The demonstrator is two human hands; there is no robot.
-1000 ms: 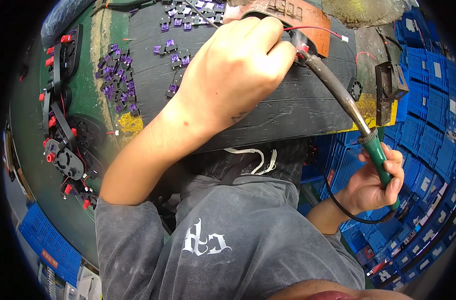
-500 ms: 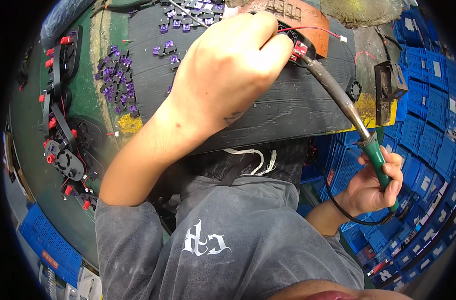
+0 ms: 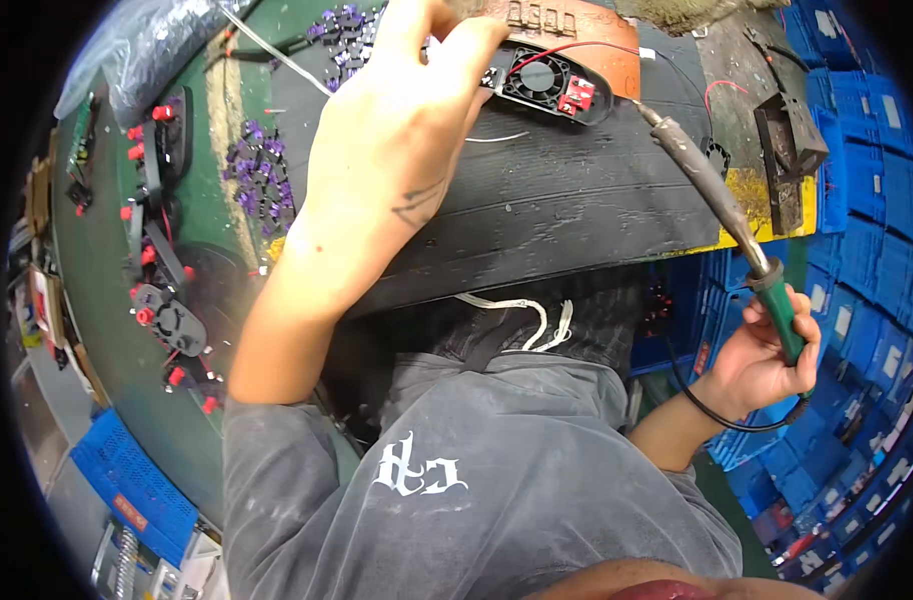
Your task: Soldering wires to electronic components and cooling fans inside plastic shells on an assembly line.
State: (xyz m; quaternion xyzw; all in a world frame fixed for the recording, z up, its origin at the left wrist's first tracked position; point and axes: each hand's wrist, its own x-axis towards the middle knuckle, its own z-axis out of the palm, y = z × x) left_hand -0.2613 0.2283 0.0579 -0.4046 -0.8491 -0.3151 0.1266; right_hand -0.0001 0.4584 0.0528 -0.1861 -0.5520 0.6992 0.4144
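My right hand (image 3: 766, 350) is wrapped round the green handle of a soldering iron (image 3: 711, 185). The iron's tip points up and left, just right of a black oval housing (image 3: 601, 95), apart from it. A small fan (image 3: 539, 78) and a red part (image 3: 577, 96) sit in the housing, with a red wire (image 3: 586, 43) arching over them. My left hand (image 3: 401, 120) is bent over the housing's left end, fingers curled. What they pinch is hidden. A thin pale wire (image 3: 281, 55), like solder wire, runs under this hand; its end (image 3: 501, 138) shows on the black board.
Purple-and-black switches (image 3: 261, 175) lie in piles at the left and behind my hand. Several black housings with red parts (image 3: 166, 315) line the left side. A metal stand (image 3: 784, 160) is at the board's right edge. Blue crates (image 3: 866, 200) are stacked at the right.
My left hand has moved left off the fan, uncovering it and the red part. The iron's tip has drawn away from the red part to the right. The pale wire now lies further left.
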